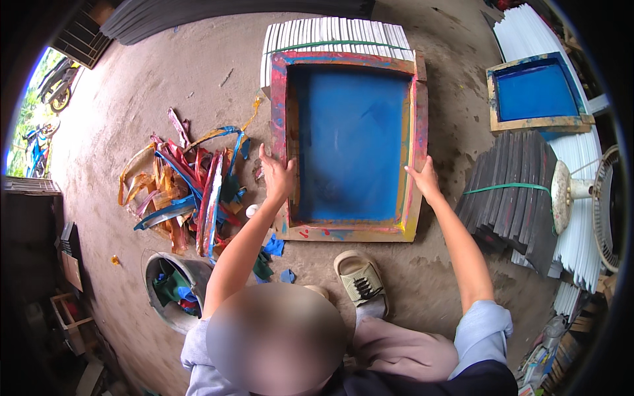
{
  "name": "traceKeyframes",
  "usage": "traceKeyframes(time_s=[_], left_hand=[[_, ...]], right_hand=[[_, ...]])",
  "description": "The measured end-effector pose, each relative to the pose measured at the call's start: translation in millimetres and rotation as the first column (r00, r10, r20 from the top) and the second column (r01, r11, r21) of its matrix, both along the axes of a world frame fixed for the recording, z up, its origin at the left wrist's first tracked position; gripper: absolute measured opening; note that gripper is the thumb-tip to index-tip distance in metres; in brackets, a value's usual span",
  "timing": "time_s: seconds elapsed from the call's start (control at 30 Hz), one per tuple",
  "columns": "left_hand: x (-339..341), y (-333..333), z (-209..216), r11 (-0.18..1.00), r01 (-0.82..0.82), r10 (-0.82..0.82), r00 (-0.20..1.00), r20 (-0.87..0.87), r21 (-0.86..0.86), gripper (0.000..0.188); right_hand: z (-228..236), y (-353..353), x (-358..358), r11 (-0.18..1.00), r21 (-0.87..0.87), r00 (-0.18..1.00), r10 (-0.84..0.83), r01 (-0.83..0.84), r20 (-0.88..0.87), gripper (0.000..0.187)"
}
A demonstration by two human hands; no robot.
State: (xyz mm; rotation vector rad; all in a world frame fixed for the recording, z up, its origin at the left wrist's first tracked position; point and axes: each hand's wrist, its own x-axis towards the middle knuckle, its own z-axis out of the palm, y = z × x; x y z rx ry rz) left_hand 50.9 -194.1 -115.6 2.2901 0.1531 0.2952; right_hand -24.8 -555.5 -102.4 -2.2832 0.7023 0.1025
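A wooden screen printing frame [347,233] with a blue mesh is in front of me, its rails smeared with red, blue and yellow. My left hand [279,177] straddles the left rail, thumb over the wood and fingers along the outer side. Opposite it, my right hand [424,179] has its thumb across the right rail and its other fingers outside, partly hidden. A strapped stack of white sheets [333,33] shows beyond the frame's far edge. Whether the frame rests on that stack or is lifted, I cannot tell.
Left of the frame lies a heap of paint-stained strips [191,188], with a bucket of scraps [173,290] nearer me. At right stand a strapped stack of dark sheets [512,191], a second blue frame [538,92] on white sheets, and a fan [604,208].
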Motion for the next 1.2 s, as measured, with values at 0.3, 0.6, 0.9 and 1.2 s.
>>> traceKeyframes(time_s=[0.3, 0.6, 0.9, 1.2], left_hand=[[6, 3, 20, 0.999, 0.03, -0.032, 0.962, -0.27, -0.011, 0.059], [22, -1, 155, 0.968, 0.136, -0.092, 0.975, 0.203, -0.213, 0.057], [-38, 25, 306, 0.837, 0.358, -0.163, 0.885, 0.436, -0.414, 0.063], [-68, 50, 369, 0.525, 0.621, -0.147, 0.74, 0.656, -0.583, 0.035]], right_hand=[[-4, 1, -5, 0.981, 0.101, 0.97, -0.179, 0.163, 0.165, 0.081], [168, -28, -6, 0.99, -0.069, 0.829, -0.064, 0.123, 0.555, 0.083], [332, 0, -76, 0.99, -0.029, 0.55, -0.05, 0.135, 0.834, 0.075], [411, 33, -122, 0.972, -0.166, 0.42, 0.082, 0.167, 0.904, 0.071]])
